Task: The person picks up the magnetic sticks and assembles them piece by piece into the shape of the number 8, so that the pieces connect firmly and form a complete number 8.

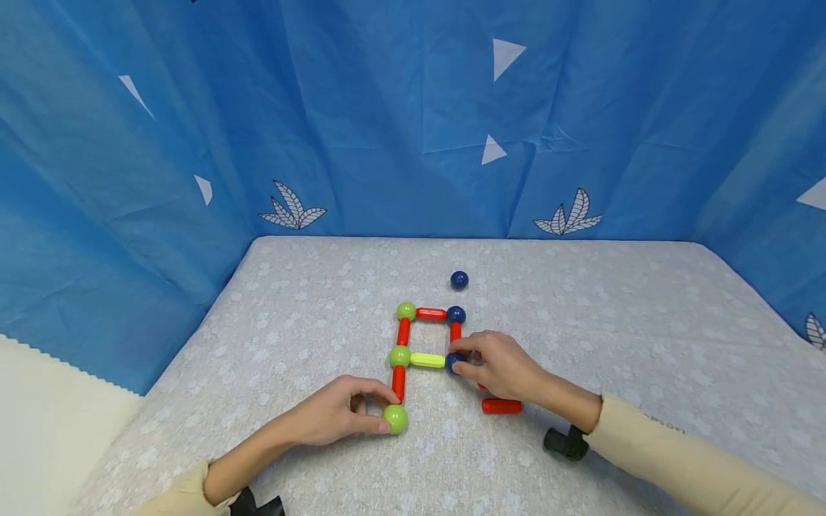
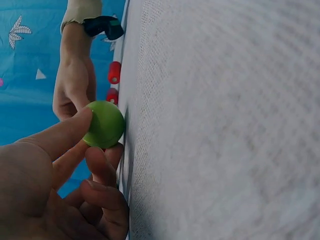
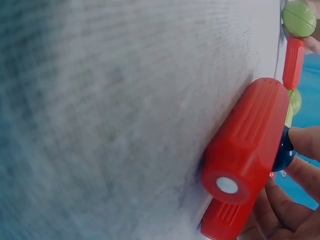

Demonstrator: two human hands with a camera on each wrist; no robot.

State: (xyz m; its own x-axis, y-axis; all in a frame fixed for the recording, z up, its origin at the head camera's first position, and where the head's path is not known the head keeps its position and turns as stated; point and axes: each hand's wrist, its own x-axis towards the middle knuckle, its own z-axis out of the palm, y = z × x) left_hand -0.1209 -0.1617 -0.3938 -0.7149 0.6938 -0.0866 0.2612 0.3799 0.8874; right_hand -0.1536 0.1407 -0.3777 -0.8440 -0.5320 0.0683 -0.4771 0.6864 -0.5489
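Note:
My left hand [image 1: 338, 412] pinches a green ball [image 1: 396, 418] between thumb and fingers, at the near end of a red magnetic rod [image 1: 399, 384]. That rod runs to a second green ball [image 1: 400, 356]. My right hand [image 1: 500, 364] pinches a dark blue ball [image 1: 454, 362] at the right end of a yellow-green rod [image 1: 428, 360]. Red rods, a far green ball [image 1: 406, 311] and another blue ball [image 1: 455, 314] complete a square with these. In the right wrist view, thumb and fingers hold the blue ball [image 3: 285, 150] behind a large red rod [image 3: 245, 145].
A loose red rod [image 1: 501, 406] lies near my right wrist, with another partly hidden under the hand. One separate blue ball [image 1: 459, 280] sits beyond the square. A patterned pale cloth [image 1: 310, 287] covers the table, and a blue curtain [image 1: 400, 122] hangs behind it.

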